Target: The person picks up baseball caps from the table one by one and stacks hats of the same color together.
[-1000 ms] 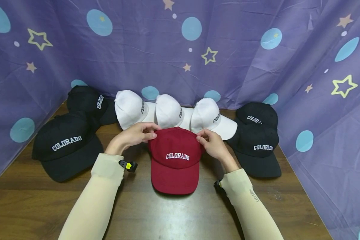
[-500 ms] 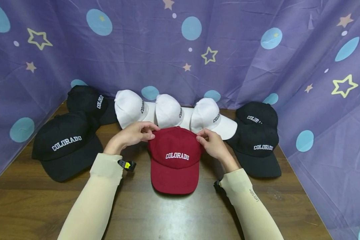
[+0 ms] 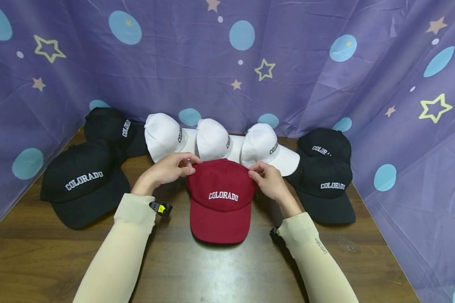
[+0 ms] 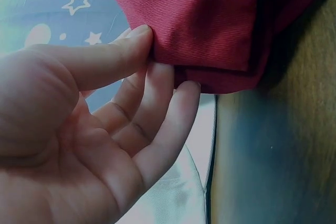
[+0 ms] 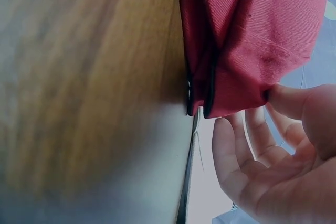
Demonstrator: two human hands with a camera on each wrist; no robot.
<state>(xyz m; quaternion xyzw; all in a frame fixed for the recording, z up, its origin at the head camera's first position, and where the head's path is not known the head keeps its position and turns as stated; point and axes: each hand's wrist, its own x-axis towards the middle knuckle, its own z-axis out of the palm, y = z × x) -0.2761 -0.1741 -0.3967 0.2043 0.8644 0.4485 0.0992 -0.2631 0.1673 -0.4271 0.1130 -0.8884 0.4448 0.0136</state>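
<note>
A red baseball cap [image 3: 220, 223] with white COLORADO lettering lies at the middle of the table, its brim toward me. My left hand [image 3: 170, 170] pinches the cap's left rear edge between thumb and fingers. At the opposite rear edge, my right hand [image 3: 269, 181] does the same. Up close in the left wrist view, the thumb presses on a folded corner of red cloth [image 4: 199, 24], with fingertips behind it. In the right wrist view the thumb and fingers hold the other folded red corner [image 5: 247, 66]. The inside of the cap is hidden.
Behind the red cap stands a row of white caps [image 3: 212, 139]. Two black caps [image 3: 85, 179] sit on the left and two more black caps [image 3: 322, 189] overlap on the right. A purple curtain [image 3: 197, 75] encloses the back and sides of the wooden table [image 3: 212, 277].
The red cap has shifted very slightly away from me, still pinched at both rear edges. Both hands stay nearly in place, and the other caps have not moved.
</note>
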